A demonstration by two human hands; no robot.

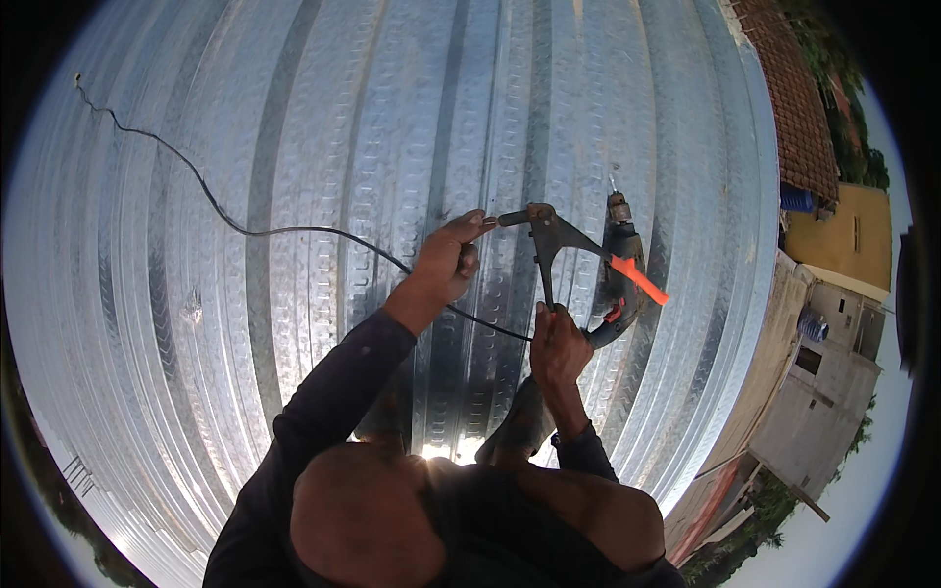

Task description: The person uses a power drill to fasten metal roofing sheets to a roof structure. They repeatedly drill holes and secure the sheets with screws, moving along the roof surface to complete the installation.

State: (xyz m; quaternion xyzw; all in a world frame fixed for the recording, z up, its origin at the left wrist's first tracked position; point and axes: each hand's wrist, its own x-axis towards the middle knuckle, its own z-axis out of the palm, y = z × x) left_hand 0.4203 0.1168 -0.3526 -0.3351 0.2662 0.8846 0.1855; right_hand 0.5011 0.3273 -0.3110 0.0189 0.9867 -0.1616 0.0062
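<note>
My left hand [446, 257] has its fingertips at the nose of a black hand rivet tool [549, 233], pinching something small that I cannot make out. My right hand [564, 348] grips the tool's lower black handle; its other handle, with an orange grip [639, 279], angles out to the right. Beside and partly under that grip, a black power drill [618, 240] with a bit in its chuck lies on the ribbed metal sheeting [392, 127].
A black cable [333, 231] snakes across the sheeting from the upper left toward the drill. My legs are below. Past the sheeting's right edge are a tiled roof [799, 88], a yellow wall [838, 240], grey structures [814, 392], blue ribbed objects [812, 323] and greenery.
</note>
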